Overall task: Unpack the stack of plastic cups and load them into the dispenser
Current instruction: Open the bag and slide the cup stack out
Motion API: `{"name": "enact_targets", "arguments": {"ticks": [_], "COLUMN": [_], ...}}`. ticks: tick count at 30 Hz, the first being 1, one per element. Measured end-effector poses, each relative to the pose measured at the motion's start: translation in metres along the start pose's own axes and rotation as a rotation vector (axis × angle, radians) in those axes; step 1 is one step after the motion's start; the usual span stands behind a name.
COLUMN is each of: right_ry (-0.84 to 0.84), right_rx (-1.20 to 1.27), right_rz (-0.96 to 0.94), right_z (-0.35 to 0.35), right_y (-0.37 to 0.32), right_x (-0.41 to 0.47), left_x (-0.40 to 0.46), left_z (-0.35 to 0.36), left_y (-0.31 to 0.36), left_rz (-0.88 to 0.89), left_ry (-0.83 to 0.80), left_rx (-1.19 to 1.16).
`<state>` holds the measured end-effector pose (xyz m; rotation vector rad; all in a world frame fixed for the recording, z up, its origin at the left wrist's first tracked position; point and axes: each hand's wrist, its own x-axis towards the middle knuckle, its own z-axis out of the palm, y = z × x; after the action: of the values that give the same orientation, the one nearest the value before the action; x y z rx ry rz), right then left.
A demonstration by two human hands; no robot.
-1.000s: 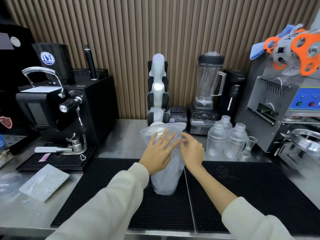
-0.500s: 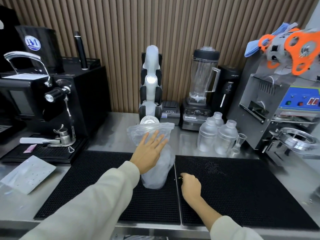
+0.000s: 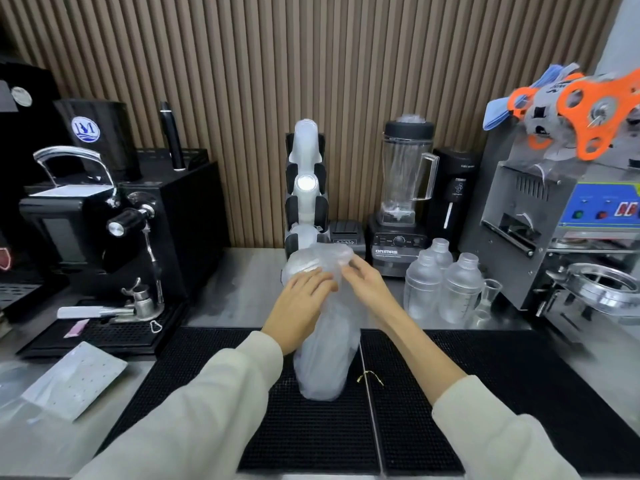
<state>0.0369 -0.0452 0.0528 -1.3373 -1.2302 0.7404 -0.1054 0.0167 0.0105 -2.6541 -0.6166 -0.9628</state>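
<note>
1. Centrally, the bagged cup stack [image 3: 323,355] stands upright on the black mat [image 3: 485,393], straddling the seam between the two mat sections, in front of the person.
2. Left hand [image 3: 300,308] lies against the upper left side of the bag, its fingers laid over the plastic near the top; whether they grip it, I cannot tell.
3. Right hand [image 3: 367,284] pinches the loose plastic at the bag's mouth, fingers curled on the film.
4. Dispenser [image 3: 305,188] stands upright against the slatted wall, directly behind the bag, with cups showing in it.
5. Gold twist tie [image 3: 370,376] lies on the mat just right of the bag's base.
6. Blender [image 3: 405,199] stands right of the dispenser; three shaker bottles [image 3: 443,289] stand in front of it.
</note>
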Motion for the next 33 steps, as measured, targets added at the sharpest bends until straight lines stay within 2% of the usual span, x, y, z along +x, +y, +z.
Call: {"name": "enact_targets", "arguments": {"ticks": [3,5,6,8,9,11,12,14,16,18,20,23,25,26,29,31,33], "right_ry": [-0.015,-0.002,0.003,0.009,0.015,0.065,0.098,0.147,0.181,0.21,0.172,0.113,0.099,0.093,0.091,0.091,0.04], "right_rx": [0.135,0.246,0.271,0.298,0.32,0.354,0.352,0.317,0.28,0.247,0.168,0.009,-0.028,-0.014,0.042,0.008,-0.097], "right_rz": [-0.054,-0.054,-0.044,0.002,0.025,0.059,0.065,0.065,0.078,0.092,0.064,-0.02,-0.056,-0.068,-0.081,-0.09,-0.138], "right_z": [0.005,0.006,0.005,0.004,0.003,0.002,0.002,0.004,0.006,0.005,0.0,-0.01,-0.015,-0.017,-0.019,-0.02,-0.021], "right_y": [-0.004,-0.005,-0.006,-0.009,-0.012,-0.018,-0.02,-0.023,-0.027,-0.03,-0.033,-0.031,-0.029,-0.027,-0.024,-0.024,-0.021], "right_x": [0.007,0.011,0.013,0.015,0.015,0.015,0.015,0.015,0.016,0.018,0.021,0.022,0.021,0.02,0.019,0.02,0.021], "left_x": [0.004,0.004,0.004,0.006,0.009,0.019,0.027,0.042,0.051,0.057,0.058,0.054,0.051,0.05,0.052,0.052,0.05], "left_z": [-0.011,-0.016,-0.019,-0.033,-0.039,-0.045,-0.046,-0.047,-0.047,-0.044,-0.045,-0.045,-0.045,-0.042,-0.039,-0.036,-0.036], "left_y": [-0.005,-0.013,-0.016,-0.012,-0.008,0.0,0.001,-0.001,-0.001,0.001,0.006,0.008,0.01,0.009,0.007,0.003,-0.001], "left_rz": [-0.006,-0.009,-0.06,-0.283,-0.418,-0.693,-0.831,-1.02,-1.084,-1.049,-0.935,-0.76,-0.733,-0.78,-1.105,-1.257,-1.29], "left_ry": [-0.048,-0.141,-0.202,-0.272,-0.224,0.05,0.16,0.258,0.274,0.234,0.152,0.093,0.136,0.159,0.023,-0.045,-0.019], "left_rx": [-0.111,-0.245,-0.379,-0.754,-0.946,-1.228,-1.327,-1.441,-1.432,-1.328,-1.126,-0.704,-0.601,-0.587,-0.665,-0.938,-1.204]}}
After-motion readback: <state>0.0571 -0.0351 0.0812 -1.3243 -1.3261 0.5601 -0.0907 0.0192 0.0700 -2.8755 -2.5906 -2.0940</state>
